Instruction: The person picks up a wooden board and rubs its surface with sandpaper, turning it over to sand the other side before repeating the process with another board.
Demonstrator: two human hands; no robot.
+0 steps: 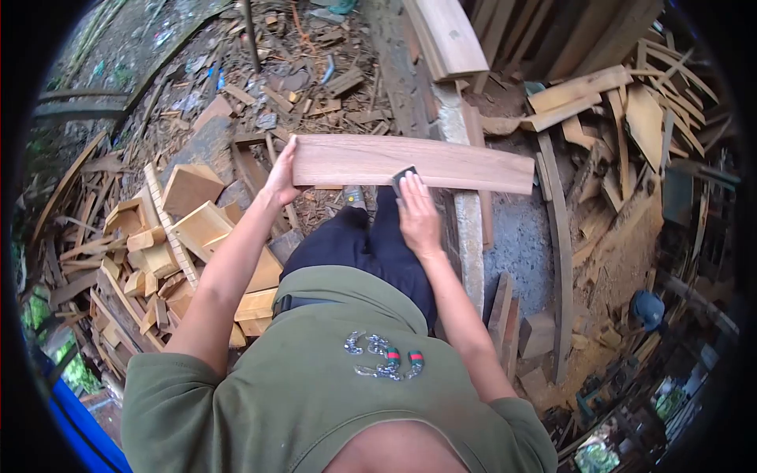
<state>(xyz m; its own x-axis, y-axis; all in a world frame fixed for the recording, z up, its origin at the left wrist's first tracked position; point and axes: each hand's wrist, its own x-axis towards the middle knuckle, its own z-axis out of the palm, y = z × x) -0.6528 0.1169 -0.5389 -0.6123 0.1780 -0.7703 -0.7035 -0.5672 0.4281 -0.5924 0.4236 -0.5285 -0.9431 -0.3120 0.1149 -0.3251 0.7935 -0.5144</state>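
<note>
A smooth, pale brown wooden board lies crosswise in front of my legs. My left hand is closed around its left end, with the thumb near the upper corner. Against the board's near edge, right of its middle, my right hand presses a small dark piece that looks like sandpaper under its fingers. Most of that piece is covered by the fingers. The board's right part extends over a concrete ledge.
Wood offcuts are heaped on the left. More scraps and a long curved plank lie on the right. A thick timber stands beyond the board. A blue rounded object sits at far right.
</note>
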